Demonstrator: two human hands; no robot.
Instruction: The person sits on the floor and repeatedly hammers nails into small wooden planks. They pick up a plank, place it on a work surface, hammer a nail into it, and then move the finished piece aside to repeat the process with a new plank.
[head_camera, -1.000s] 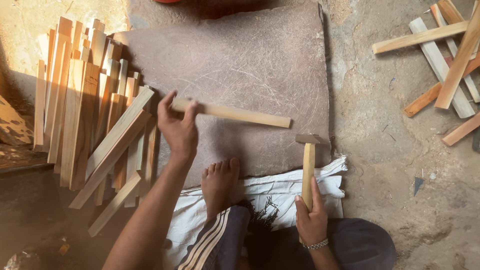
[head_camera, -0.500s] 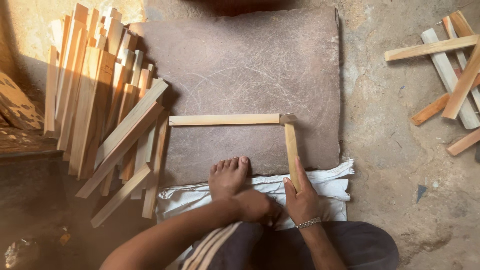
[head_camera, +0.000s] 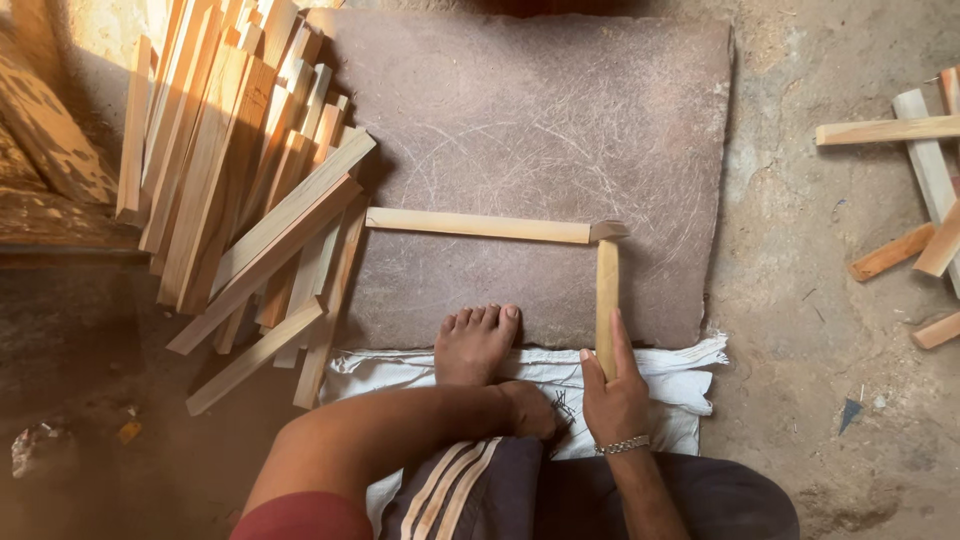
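A light wooden strip (head_camera: 478, 225) lies crosswise on a flat grey-brown stone slab (head_camera: 540, 110). My right hand (head_camera: 612, 398) grips the lower end of a hammer's wooden handle (head_camera: 606, 290). The metal hammer head (head_camera: 609, 230) rests at the strip's right end. My left hand (head_camera: 528, 410) is curled low beside my bare foot (head_camera: 476, 342), on a white cloth (head_camera: 690, 385). I cannot see whether its fingers hold anything.
A heap of several long wooden strips (head_camera: 235, 180) leans against the slab's left side. More loose wood pieces (head_camera: 915, 190) lie on the rough concrete floor (head_camera: 800, 300) at the right. A dark ledge (head_camera: 60, 240) sits at far left.
My left hand left the strip and drew back to the cloth by my foot. My right hand carried the hammer forward, so its head now lies at the strip's right end.
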